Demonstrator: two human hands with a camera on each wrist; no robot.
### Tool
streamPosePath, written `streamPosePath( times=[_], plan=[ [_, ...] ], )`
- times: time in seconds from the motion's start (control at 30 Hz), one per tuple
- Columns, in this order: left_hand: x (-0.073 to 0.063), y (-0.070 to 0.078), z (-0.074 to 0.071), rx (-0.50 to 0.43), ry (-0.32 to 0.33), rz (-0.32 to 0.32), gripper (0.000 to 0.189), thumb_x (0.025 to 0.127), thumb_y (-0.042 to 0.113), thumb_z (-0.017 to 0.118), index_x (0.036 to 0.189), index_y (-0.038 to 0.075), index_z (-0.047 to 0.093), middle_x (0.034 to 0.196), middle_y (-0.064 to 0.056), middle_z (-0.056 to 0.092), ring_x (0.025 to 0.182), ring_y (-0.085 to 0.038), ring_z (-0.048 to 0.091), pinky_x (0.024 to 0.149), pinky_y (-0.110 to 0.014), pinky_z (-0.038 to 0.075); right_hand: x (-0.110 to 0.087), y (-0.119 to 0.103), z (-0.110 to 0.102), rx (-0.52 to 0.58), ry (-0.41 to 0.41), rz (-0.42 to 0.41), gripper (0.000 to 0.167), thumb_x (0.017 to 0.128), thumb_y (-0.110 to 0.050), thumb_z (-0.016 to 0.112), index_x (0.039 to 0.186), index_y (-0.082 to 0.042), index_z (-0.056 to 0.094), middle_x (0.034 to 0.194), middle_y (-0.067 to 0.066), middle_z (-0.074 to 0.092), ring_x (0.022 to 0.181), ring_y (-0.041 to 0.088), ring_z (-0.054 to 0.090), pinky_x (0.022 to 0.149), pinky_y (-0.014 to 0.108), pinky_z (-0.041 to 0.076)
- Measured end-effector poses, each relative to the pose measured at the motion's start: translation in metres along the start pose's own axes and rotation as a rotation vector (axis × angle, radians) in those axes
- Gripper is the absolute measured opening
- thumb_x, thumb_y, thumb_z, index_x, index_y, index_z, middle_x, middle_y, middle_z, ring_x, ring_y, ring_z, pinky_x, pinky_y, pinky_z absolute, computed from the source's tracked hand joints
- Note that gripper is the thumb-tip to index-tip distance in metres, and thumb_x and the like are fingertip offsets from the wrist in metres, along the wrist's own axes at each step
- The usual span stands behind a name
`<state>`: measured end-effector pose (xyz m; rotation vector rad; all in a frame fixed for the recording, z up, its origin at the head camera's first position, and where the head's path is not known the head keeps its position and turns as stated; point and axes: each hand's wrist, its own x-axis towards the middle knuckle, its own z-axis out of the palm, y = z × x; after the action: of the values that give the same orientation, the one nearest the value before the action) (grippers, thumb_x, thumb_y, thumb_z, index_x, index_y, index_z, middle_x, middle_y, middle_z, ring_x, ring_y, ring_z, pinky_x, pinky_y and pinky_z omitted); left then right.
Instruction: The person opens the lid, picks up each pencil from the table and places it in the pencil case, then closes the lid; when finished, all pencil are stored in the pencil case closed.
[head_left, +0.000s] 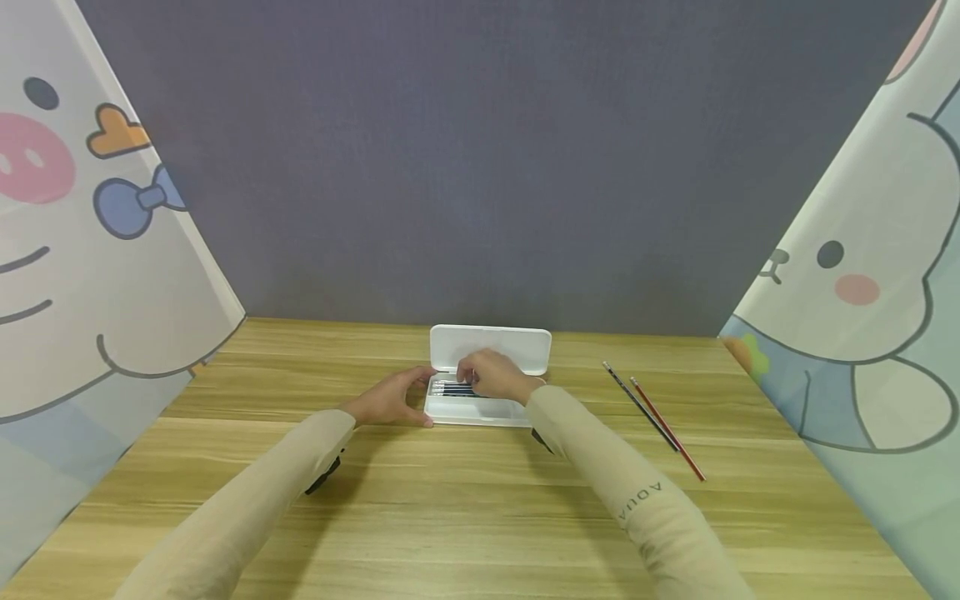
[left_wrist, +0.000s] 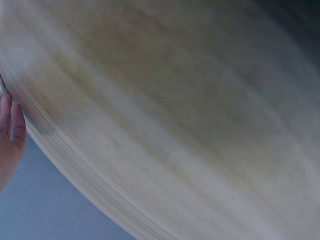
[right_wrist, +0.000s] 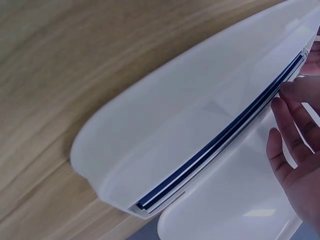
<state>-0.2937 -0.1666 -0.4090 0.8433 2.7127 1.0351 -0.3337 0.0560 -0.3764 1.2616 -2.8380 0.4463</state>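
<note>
A white pencil case (head_left: pixel 480 410) lies lidded-side up and opened on the table, its lid (head_left: pixel 491 348) raised at the back. Several dark-blue pencils (right_wrist: pixel 220 137) lie side by side along the hinge side of the case, white ends to the left. My left hand (head_left: pixel 393 398) grips the left end of the case, thumb at the front corner and fingers at the back one. Over the pencils, my right hand (head_left: pixel 495 375) reaches into the case, thumb and forefinger pinching a pencil in the row. In the left wrist view only some fingers (left_wrist: pixel 18 122) appear at the left edge.
To the right of the case, a dark pencil (head_left: pixel 637 404) and a red pencil (head_left: pixel 667 429) lie slanting on the wooden table (head_left: pixel 450 517). A grey panel (head_left: pixel 480 167) rises behind the table, with cartoon-printed sheets (head_left: pixel 847 333) along both sides.
</note>
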Motion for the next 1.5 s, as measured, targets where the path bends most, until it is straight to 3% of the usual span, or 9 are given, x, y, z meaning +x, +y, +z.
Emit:
streamPosePath(
  times=[0.67, 0.9, 1.3, 1.5],
  plan=[
    [0.002, -0.004, 0.000, -0.016, -0.002, 0.009, 0.082, 0.064, 0.029, 0.082, 0.131, 0.004, 0.042, 0.125, -0.011, 0.055, 0.112, -0.029, 0.052, 0.099, -0.047, 0.040, -0.018, 0.014, -0.015, -0.014, 0.017, 0.009, 0.021, 0.072, 0.003, 0.060, 0.087, -0.010, 0.066, 0.078, 0.000, 0.063, 0.071, 0.011, 0.053, 0.065, 0.024, 0.045],
    [0.001, -0.004, 0.000, -0.013, -0.006, 0.007, 0.082, 0.064, 0.028, 0.082, 0.132, 0.005, 0.042, 0.126, -0.012, 0.054, 0.113, -0.030, 0.052, 0.100, -0.048, 0.039, -0.034, 0.023, -0.023, -0.012, 0.014, 0.049, 0.020, 0.072, 0.002, 0.060, 0.086, -0.010, 0.066, 0.077, 0.001, 0.064, 0.068, 0.011, 0.055, 0.060, 0.022, 0.044],
    [0.001, -0.001, 0.001, -0.015, 0.004, 0.012, 0.083, 0.063, 0.028, 0.083, 0.131, 0.003, 0.042, 0.125, -0.013, 0.055, 0.113, -0.030, 0.053, 0.101, -0.048, 0.038, -0.072, 0.049, -0.038, 0.065, 0.027, 0.097, 0.020, 0.071, 0.007, 0.060, 0.085, -0.006, 0.065, 0.080, 0.007, 0.064, 0.076, 0.022, 0.060, 0.063, 0.023, 0.048],
    [0.000, -0.001, 0.000, -0.004, 0.001, 0.007, 0.084, 0.064, 0.030, 0.082, 0.132, 0.004, 0.041, 0.125, -0.013, 0.054, 0.113, -0.031, 0.052, 0.100, -0.049, 0.039, -0.096, 0.064, -0.047, 0.077, 0.054, 0.133, 0.013, 0.073, 0.000, 0.063, 0.086, -0.003, 0.065, 0.081, 0.010, 0.065, 0.075, 0.025, 0.060, 0.064, 0.028, 0.048]
  ],
)
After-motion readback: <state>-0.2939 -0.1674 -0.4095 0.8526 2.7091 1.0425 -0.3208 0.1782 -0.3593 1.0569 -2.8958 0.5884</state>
